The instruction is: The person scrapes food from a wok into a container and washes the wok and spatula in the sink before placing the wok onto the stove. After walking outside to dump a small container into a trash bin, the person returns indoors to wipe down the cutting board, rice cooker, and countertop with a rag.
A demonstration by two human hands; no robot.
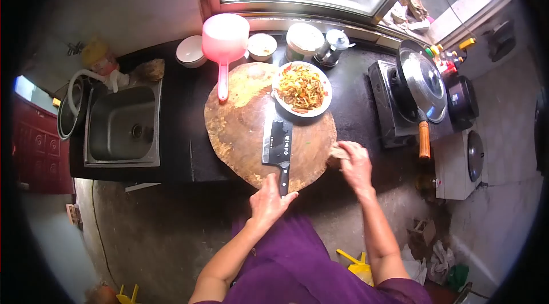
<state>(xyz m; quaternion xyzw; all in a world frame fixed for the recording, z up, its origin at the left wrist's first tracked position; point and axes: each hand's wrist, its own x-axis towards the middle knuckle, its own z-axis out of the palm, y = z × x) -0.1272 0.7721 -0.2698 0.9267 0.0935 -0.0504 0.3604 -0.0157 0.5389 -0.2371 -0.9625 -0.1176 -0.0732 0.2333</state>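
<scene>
A cleaver with a black handle lies on the round wooden chopping board, its handle towards me. My left hand is at the board's near edge beside the handle, thumb spread away from the fingers; whether it touches the handle is unclear. At the board's right edge, my right hand is closed on a crumpled light-brown piece that looks like a cloth. A white bowl of shredded, cooked-looking food sits at the board's far right. Over its far left lies the handle of a pink ladle-shaped scoop.
To the left is a metal sink with a hose. White bowls, a white-lidded tub and a glass jug line the back. On the right, a lidded wok rests on a stove, its wooden handle jutting forward.
</scene>
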